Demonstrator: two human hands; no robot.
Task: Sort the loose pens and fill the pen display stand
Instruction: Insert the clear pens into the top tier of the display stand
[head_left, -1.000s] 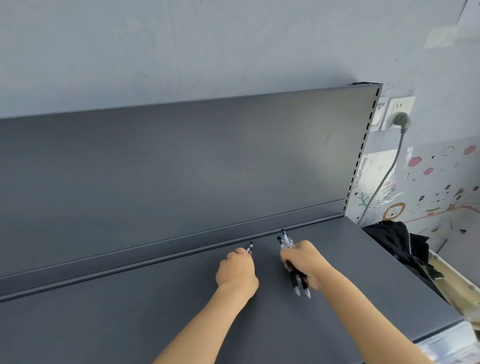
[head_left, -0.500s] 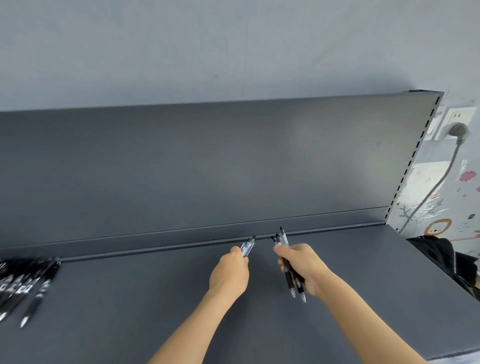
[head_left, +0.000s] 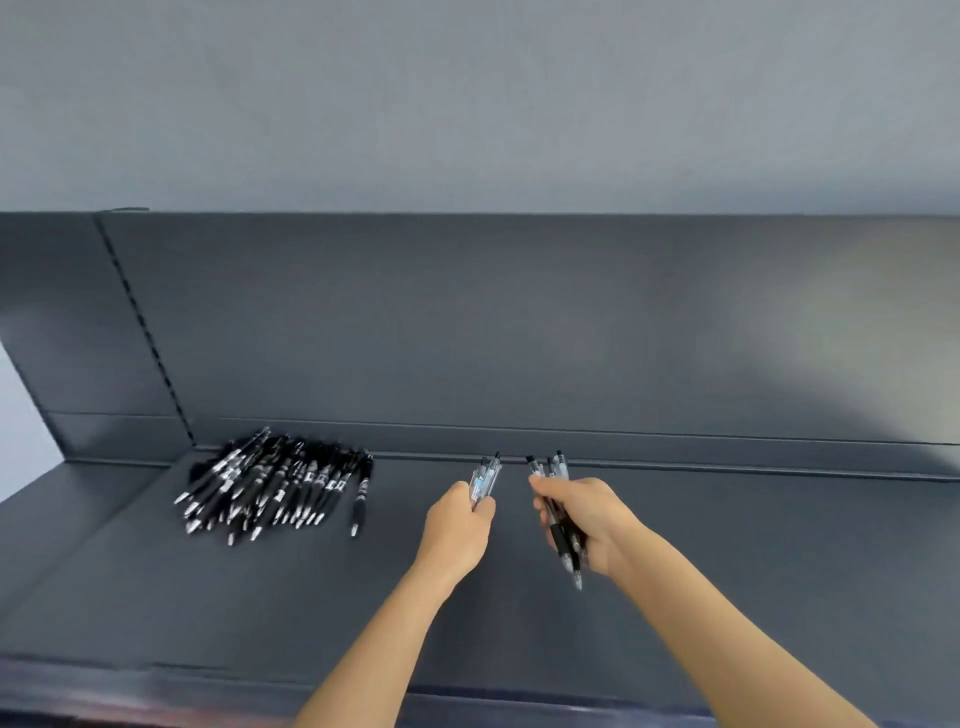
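Holding pens in both hands above a dark grey shelf (head_left: 727, 597).
The right hand (head_left: 582, 525) closes around a bundle of black pens (head_left: 563, 540); the left hand (head_left: 457, 530) grips a few clear-barrel pens (head_left: 484, 479). Farther left, a pile of black pens (head_left: 270, 480) lies near the shelf's back panel (head_left: 519, 322).

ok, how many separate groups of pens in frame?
3: a loose pile on the shelf at left, a small bunch in the left hand, a bunch in the right hand. Pens partly hidden.

Black pens pile (head_left: 275, 480), shelf left
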